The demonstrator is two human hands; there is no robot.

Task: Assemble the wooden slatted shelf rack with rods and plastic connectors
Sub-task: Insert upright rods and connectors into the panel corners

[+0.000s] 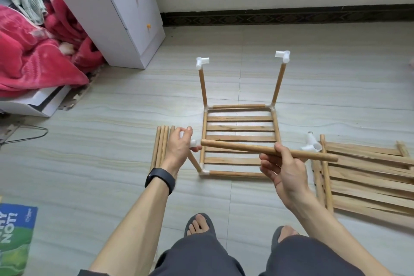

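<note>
A slatted wooden shelf panel (239, 139) lies on the floor, framed by rods and white corner connectors. Two upright rods rise from its far corners, topped by white connectors (202, 62) (283, 55). A third upright rod (194, 162) stands at the near left corner. My left hand (181, 149) grips the white connector (192, 143) on top of it. My right hand (283, 169) holds a loose wooden rod (246, 147) level, its left tip almost touching that connector's side opening. Another white connector (312, 144) lies on the floor at right.
Several spare rods (160, 144) lie left of the panel. More slatted panels (367, 177) are stacked at right. A white cabinet (116, 13) and red bedding (33, 51) stand at back left. My sandalled feet (200, 224) are below the hands.
</note>
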